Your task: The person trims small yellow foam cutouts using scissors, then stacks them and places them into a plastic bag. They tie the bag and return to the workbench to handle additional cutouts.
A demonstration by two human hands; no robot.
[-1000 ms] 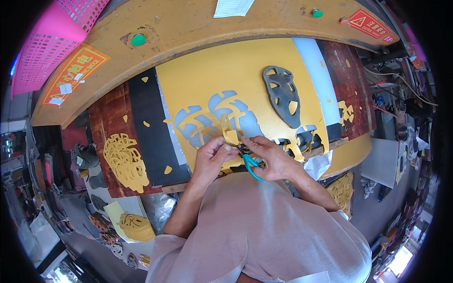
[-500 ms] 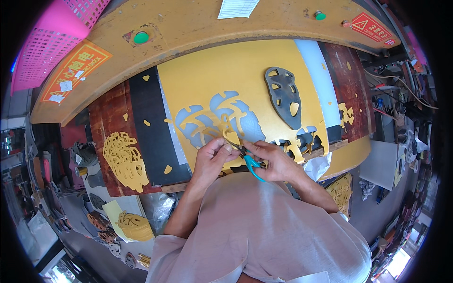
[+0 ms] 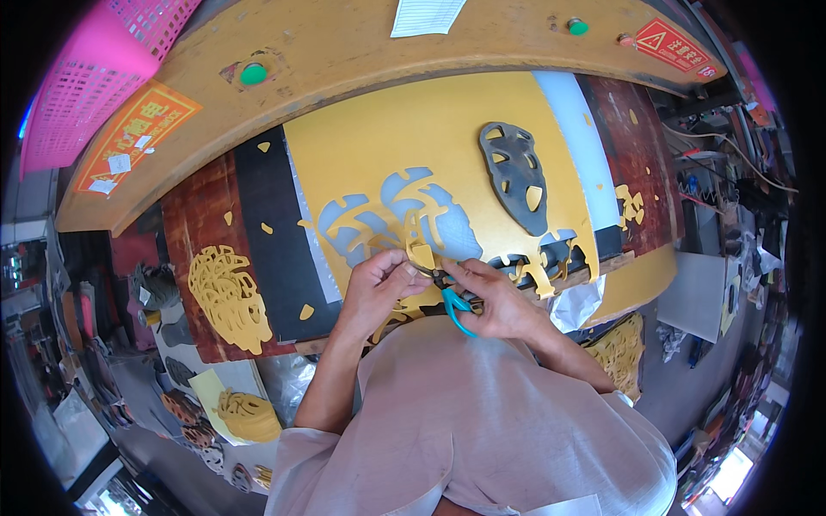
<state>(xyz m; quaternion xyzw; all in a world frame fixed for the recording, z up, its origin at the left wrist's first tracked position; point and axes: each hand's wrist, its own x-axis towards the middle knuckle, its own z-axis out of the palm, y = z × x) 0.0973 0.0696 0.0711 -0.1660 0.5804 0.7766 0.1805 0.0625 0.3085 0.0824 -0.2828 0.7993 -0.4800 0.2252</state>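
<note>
At the near edge of the yellow sheet [image 3: 344, 112], my left hand [image 3: 372, 288] pinches a yellow cut-out strap piece [image 3: 420, 254]. My right hand [image 3: 497, 297] is closed around scissors with teal handles [image 3: 451, 301]. Their dark blades meet the yellow piece between my two hands, with the tips partly hidden by my fingers. Just beyond are pale openings where shapes are gone from the sheet. A dark cutting die [image 3: 513, 176] with several openings lies on the sheet's right part.
A heap of yellow cut pieces [image 3: 225, 297] sits left on the reddish board, with scraps nearby. Across the far side runs a yellow machine beam [image 3: 361, 47] with green buttons. A pink basket [image 3: 95, 95] stands far left. More yellow pieces [image 3: 248, 417] are stacked lower left.
The yellow piece has turned slightly and come a little nearer, and my left hand has shifted slightly left. The scissors stay in my right hand against the piece.
</note>
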